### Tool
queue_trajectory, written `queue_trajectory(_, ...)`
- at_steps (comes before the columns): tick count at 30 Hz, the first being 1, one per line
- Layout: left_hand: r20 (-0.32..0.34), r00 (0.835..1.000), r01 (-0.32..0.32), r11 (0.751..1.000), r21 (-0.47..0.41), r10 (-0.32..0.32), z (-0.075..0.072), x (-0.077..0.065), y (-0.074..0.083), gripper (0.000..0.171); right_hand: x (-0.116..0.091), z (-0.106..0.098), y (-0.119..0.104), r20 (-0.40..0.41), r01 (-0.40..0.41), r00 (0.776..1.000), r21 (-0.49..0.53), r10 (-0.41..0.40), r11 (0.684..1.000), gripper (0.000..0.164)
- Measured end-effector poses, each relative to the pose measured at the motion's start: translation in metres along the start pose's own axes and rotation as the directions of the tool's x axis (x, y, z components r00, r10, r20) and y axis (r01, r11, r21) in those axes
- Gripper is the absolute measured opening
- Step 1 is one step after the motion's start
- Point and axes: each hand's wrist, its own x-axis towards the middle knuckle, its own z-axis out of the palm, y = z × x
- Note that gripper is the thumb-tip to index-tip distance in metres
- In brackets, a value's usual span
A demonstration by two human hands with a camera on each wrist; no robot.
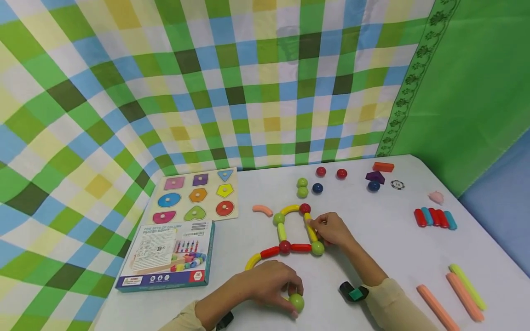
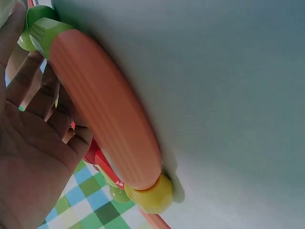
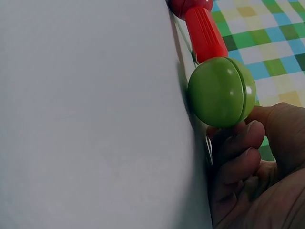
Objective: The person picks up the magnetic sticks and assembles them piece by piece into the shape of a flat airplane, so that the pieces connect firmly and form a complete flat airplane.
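Observation:
In the head view my left hand (image 1: 271, 282) pinches a green ball (image 1: 296, 302) between thumb and fingers. From that ball, in the left wrist view, a short green piece (image 2: 45, 34), a curved orange rod (image 2: 107, 107) and a yellow piece (image 2: 152, 194) run in a line beside the palm. My right hand (image 1: 333, 230) pinches a yellow rod (image 1: 311, 228), which spans a red ball (image 1: 304, 208) and a second green ball (image 1: 317, 248). These belong to a closed loop with red rods (image 1: 300, 248) and another red ball (image 1: 285, 247). A curved yellow rod (image 1: 252, 260) leads toward my left hand.
A shape puzzle board (image 1: 189, 176) and a boxed bead set (image 1: 165, 257) lie at left. Loose balls (image 1: 320, 171) sit at the back. Short red and blue rods (image 1: 435, 217) and long orange rods (image 1: 464, 296) lie at right. A curved peach rod (image 1: 262, 210) is left of the loop.

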Motion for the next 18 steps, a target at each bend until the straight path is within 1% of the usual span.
queue_trajectory(2,0.002,1.0,0.0,1.0,-0.01,0.0,-0.001,-0.001,0.0,0.032,0.0,0.0,0.001,-0.007,-0.007,1.0,0.005,0.007,1.0,0.038)
queue_trajectory(5,0.006,1.0,0.002,1.0,-0.02,-0.001,0.0,-0.001,-0.001,0.032,-0.002,-0.003,0.004,-0.001,0.003,1.0,0.015,-0.003,1.0,0.041)
queue_trajectory(7,0.009,1.0,-0.001,1.0,-0.022,0.001,0.0,-0.001,-0.001,0.032,-0.004,-0.008,0.007,0.004,0.011,1.0,0.018,-0.011,1.0,0.044)
queue_trajectory(9,0.01,1.0,-0.004,1.0,-0.019,0.005,0.001,0.0,-0.001,0.031,-0.009,-0.017,0.01,0.0,0.026,1.0,0.009,-0.026,1.0,0.046)
queue_trajectory(12,0.01,1.0,-0.009,1.0,-0.011,0.009,0.002,0.0,-0.002,0.031,-0.022,-0.039,0.016,-0.025,0.052,0.998,-0.023,-0.052,0.998,0.046)
queue_trajectory(16,0.012,1.0,-0.005,1.0,-0.015,0.005,0.003,0.0,-0.003,0.03,-0.05,-0.08,0.033,-0.079,0.077,0.993,-0.101,-0.085,0.992,0.058)
queue_trajectory(18,0.012,1.0,-0.003,1.0,-0.02,0.003,0.003,0.0,-0.003,0.03,-0.067,-0.1,0.045,-0.102,0.073,0.991,-0.153,-0.089,0.986,0.067)
